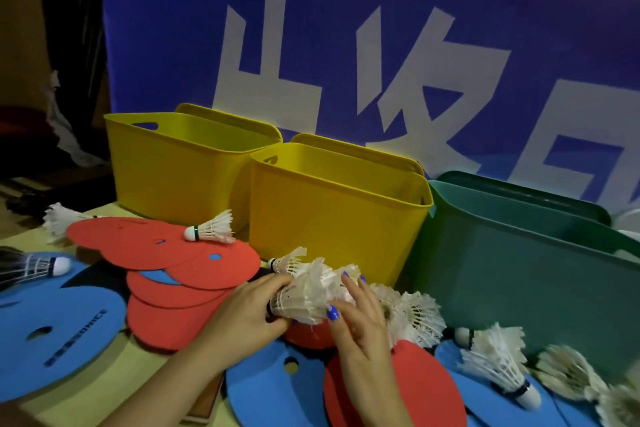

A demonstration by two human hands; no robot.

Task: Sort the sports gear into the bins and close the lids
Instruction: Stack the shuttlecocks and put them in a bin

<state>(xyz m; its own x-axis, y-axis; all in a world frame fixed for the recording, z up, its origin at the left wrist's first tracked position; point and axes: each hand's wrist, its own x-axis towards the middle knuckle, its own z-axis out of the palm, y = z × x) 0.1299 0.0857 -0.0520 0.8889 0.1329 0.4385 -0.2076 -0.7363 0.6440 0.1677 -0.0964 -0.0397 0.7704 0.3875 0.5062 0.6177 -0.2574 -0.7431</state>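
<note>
My left hand (247, 314) and my right hand (360, 319) together grip a bunch of white feather shuttlecocks (308, 291) low in front of the middle bin. Three open bins stand in a row at the back of the table: a yellow bin (166, 177) on the left, a second yellow bin (332, 215) in the middle, a green bin (512, 277) on the right. Their lids (356, 146) lean behind them. Loose shuttlecocks (213, 229) lie on red flat discs (162, 246) and blue flat discs (52, 329), more shuttlecocks (498, 360) at the right.
A blue banner (346, 45) with large white characters hangs close behind the bins. A dark-feathered shuttlecock (31, 267) lies at the left edge. The tan table (138, 364) shows between the discs. Dark clutter fills the far left.
</note>
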